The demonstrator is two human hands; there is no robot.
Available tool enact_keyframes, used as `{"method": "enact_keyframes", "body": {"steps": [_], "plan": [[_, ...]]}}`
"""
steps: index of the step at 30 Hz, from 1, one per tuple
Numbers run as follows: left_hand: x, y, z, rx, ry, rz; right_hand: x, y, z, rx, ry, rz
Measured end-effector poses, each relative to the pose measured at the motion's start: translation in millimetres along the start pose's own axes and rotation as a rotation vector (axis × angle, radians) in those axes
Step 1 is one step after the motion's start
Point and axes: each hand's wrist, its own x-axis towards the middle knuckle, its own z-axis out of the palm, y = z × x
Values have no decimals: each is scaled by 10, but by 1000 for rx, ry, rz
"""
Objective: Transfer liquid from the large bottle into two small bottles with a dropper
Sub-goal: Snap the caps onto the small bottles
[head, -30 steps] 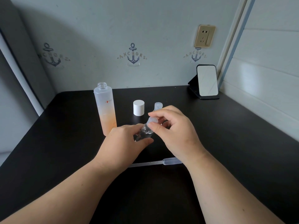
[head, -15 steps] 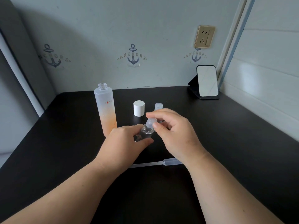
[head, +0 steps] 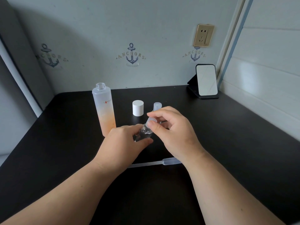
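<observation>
Small clear bottle (head: 144,133), tilted, just right of large bottle (head: 104,109): gripped by left hand (head: 125,142); its cap (head: 151,121) pinched by right hand (head: 173,132). Large bottle upright, uncapped, orange liquid low. White cap (head: 138,108) and second small bottle (head: 157,106) further right. Dropper (head: 155,162) lying nearer the person on black table (head: 227,143).

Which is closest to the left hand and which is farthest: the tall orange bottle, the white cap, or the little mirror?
Seen from the head camera, measured from the left hand:
1. Tall frosted bottle with orange liquid, standing open just behind the hand, to its left.
2. White round cap, farther back, toward the middle of the table.
3. Small black-framed mirror, at the far right corner by the wall.
</observation>
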Motion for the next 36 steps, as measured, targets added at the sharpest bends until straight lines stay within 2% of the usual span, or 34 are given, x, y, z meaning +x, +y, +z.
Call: {"method": "enact_keyframes", "body": {"steps": [3, 7, 11, 16, 31, 36], "plan": [[-3, 3, 0, -1, -1, -5, -12, 1, 2, -5, -27, -16], [-5, 6, -8, -1, 0, -2, 6, 9, 5, -28, 22, -5], [-2, 14, -9, -8, -8, -2, -7, 8, 4, 32, -25, 4], [-9, 19, 2, 8, 15, 20, 1, 12, 12, -19, 30, 1], [19, 21, 10, -16, -4, 6, -6, 48, 9, -1, -61, 115], [27, 16, -16, -41, 49, -39, 32, 72, -80, 50, 47, 121]]}}
